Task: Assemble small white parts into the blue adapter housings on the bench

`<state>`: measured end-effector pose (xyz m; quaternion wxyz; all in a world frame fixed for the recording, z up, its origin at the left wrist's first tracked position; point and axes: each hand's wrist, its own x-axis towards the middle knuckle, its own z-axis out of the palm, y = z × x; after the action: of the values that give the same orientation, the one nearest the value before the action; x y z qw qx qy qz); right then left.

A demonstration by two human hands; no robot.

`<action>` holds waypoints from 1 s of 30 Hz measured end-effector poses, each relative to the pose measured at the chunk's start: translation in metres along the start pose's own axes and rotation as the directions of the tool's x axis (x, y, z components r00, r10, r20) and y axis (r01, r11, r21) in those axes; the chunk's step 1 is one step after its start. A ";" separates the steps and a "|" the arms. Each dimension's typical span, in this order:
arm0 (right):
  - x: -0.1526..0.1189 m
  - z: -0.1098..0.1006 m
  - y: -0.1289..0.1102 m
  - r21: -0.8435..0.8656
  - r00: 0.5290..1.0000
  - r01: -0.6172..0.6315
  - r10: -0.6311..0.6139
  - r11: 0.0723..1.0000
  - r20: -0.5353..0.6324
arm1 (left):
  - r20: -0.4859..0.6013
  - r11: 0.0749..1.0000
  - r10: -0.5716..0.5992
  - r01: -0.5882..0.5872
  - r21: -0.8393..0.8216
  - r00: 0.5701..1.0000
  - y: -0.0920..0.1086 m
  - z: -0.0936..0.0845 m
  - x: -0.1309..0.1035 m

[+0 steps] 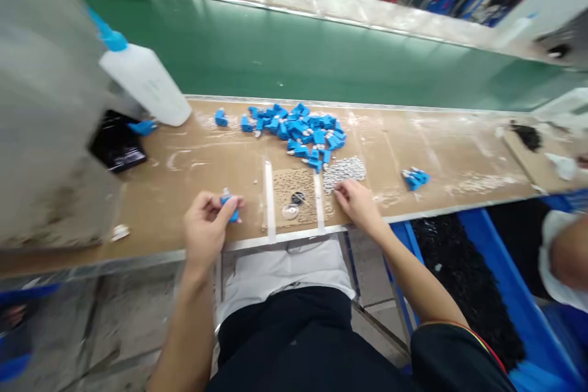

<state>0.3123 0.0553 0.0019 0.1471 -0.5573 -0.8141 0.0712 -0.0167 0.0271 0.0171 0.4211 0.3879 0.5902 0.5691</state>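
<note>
My left hand pinches a small blue plastic part with a pale tip, just above the brown work surface. Its thumb and fingers are closed round the part. My right hand reaches to the lower edge of a patch of small silvery-grey pieces. Its fingertips are drawn together there, and whatever may be between them is too small to make out. A heap of blue plastic parts lies beyond both hands. Between the hands, tiny brownish pieces are spread out with a black round piece and a clear disc.
A white bottle with a blue nozzle stands at the left near a black tray. Several blue parts lie at the right. Behind runs a green belt. A blue bin holds black pieces beside another person's arm.
</note>
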 end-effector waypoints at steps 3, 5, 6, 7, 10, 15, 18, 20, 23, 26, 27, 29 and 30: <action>0.011 -0.009 -0.010 -0.145 0.987 -0.016 0.038 0.989 0.154 | -0.059 0.997 -0.059 0.055 -0.061 0.997 -0.008 0.004 -0.010; 0.017 -0.015 -0.015 -0.210 0.963 -0.001 0.058 0.978 0.264 | -0.069 0.997 -0.047 0.042 -0.072 0.997 -0.010 0.008 -0.011; 0.019 -0.018 -0.017 -0.230 0.947 0.010 0.064 0.973 0.314 | -0.068 0.997 -0.033 0.028 -0.074 0.997 -0.010 0.009 -0.011; 0.020 -0.021 -0.018 -0.245 0.932 0.022 0.069 0.969 0.357 | -0.066 0.997 -0.019 0.014 -0.073 0.998 -0.009 0.010 -0.011; 0.018 -0.028 -0.021 -0.265 0.898 0.063 0.061 0.962 0.435 | -0.060 0.997 0.021 -0.025 -0.071 0.998 -0.007 0.012 -0.012; 0.005 -0.024 -0.018 -0.263 0.905 0.138 -0.013 0.955 0.426 | -0.049 0.997 0.023 -0.026 -0.072 0.999 -0.015 0.008 -0.012; -0.010 -0.016 -0.010 -0.246 0.929 0.159 -0.061 0.956 0.364 | -0.074 0.995 0.064 -0.069 -0.068 0.995 -0.026 0.005 -0.010; -0.022 -0.011 -0.003 -0.219 0.949 0.170 -0.099 0.961 0.301 | -0.059 0.994 0.065 -0.070 -0.087 0.996 -0.031 0.003 -0.010; -0.040 -0.005 0.009 -0.152 0.969 0.189 -0.159 0.970 0.191 | -0.030 0.991 0.081 -0.083 -0.105 0.996 -0.036 0.001 -0.012; -0.053 0.003 0.018 -0.078 0.978 0.197 -0.189 0.977 0.092 | -0.011 0.990 0.105 -0.106 -0.088 0.994 -0.039 -0.001 -0.013; -0.057 0.005 0.019 -0.041 0.985 0.169 -0.168 0.985 0.034 | -0.007 0.990 0.109 -0.109 -0.084 0.994 -0.040 -0.002 -0.013; -0.063 0.010 0.018 0.046 0.993 0.075 -0.070 0.996 -0.099 | 0.000 0.990 0.110 -0.109 -0.084 0.994 -0.041 -0.003 -0.013; -0.065 0.012 0.016 0.087 0.988 0.026 -0.012 0.996 -0.157 | 0.002 0.990 0.108 -0.107 -0.087 0.994 -0.041 -0.003 -0.014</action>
<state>0.3444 0.0009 -0.0241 0.2355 -0.5465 -0.8013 0.0620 -0.0141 0.0110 -0.0236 0.4081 0.4024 0.5417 0.6148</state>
